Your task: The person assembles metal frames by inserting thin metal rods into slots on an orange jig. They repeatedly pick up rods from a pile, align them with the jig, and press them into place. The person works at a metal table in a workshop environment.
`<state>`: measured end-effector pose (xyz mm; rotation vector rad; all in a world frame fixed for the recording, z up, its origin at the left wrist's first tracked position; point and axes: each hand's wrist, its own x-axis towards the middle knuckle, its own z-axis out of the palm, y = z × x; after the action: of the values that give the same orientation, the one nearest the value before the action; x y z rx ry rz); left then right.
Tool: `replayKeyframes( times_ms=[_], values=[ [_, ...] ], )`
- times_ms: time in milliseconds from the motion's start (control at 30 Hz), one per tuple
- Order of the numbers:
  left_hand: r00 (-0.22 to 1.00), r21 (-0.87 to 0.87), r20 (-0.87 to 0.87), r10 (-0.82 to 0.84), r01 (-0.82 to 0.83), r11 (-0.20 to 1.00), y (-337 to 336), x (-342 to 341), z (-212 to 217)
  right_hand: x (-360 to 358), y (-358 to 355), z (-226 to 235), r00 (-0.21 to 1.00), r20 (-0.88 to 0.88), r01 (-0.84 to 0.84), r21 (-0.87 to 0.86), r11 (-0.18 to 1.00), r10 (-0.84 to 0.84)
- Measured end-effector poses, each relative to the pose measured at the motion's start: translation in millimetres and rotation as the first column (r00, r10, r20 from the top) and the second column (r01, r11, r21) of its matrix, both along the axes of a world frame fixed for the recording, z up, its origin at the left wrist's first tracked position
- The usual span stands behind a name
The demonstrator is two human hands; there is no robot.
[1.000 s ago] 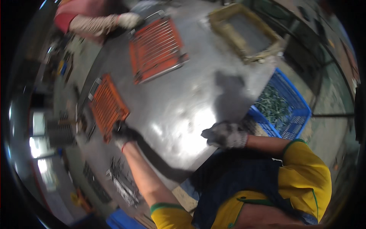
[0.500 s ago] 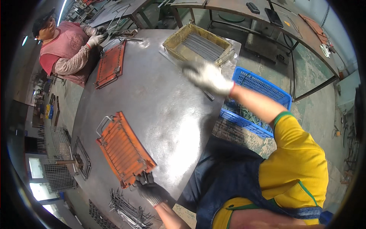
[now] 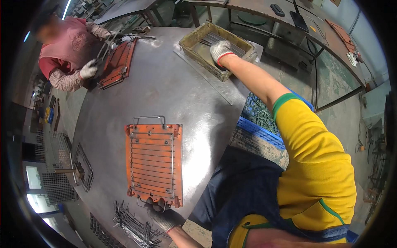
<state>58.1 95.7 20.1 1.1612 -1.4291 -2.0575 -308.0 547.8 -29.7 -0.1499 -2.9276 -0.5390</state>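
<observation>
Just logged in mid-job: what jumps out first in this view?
The orange jig with a wire rack on it lies mid-table, the left hand gripping its near edge. The right hand reaches into the yellowish tray of rods at the far edge. A co-worker handles another orange jig far left.

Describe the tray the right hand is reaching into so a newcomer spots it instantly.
Start at the big round metal table and go to its far edge, opposite the person. There sits a tan rectangular tray holding thin grey rods, with the gloved right hand inside. Unlike the flat orange jigs, it has raised walls.
</observation>
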Motion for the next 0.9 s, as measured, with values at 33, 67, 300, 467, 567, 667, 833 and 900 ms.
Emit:
replayKeyframes(
  times_ms=[33, 67, 300, 467, 567, 667, 833, 900],
  values=[
    [1.000, -0.022, 0.000, -0.028, 0.027, 0.999, -5, -4, 0, -8, 4, -6, 0.994, -0.055, 0.090, -0.022, 0.996, -0.091],
    [0.999, -0.043, 0.007, -0.035, 0.035, 0.998, -12, -2, -2, -7, 1, 1, 0.996, -0.006, 0.084, -0.100, 0.991, -0.085],
    [0.948, 0.047, -0.106, -0.301, 0.307, 0.950, -81, -13, -24, 0, 57, 65, 0.916, 0.302, -0.079, -0.507, 0.859, 0.262],
    [0.923, 0.044, -0.039, -0.382, 0.383, 0.923, -108, -24, -25, 30, 41, 78, 0.996, 0.086, 0.075, -0.973, 0.219, 0.039],
    [0.918, 0.085, -0.068, -0.390, 0.395, 0.915, -105, -29, -23, 31, 47, 70, 1.000, 0.025, 0.026, -0.999, 0.048, -0.020],
    [0.935, 0.029, 0.023, -0.354, 0.353, 0.935, -111, -32, -28, 26, 47, 71, 0.997, -0.059, -0.064, -0.992, -0.112, -0.050],
    [0.904, 0.090, -0.091, -0.417, 0.424, 0.901, -106, -23, -33, 47, 29, 116, 0.975, -0.208, -0.202, -0.976, 0.075, -0.073],
    [0.926, 0.111, -0.106, -0.362, 0.373, 0.921, -96, -24, -32, 40, 37, 119, 0.991, -0.121, -0.110, -0.977, 0.181, -0.052]
  ],
)
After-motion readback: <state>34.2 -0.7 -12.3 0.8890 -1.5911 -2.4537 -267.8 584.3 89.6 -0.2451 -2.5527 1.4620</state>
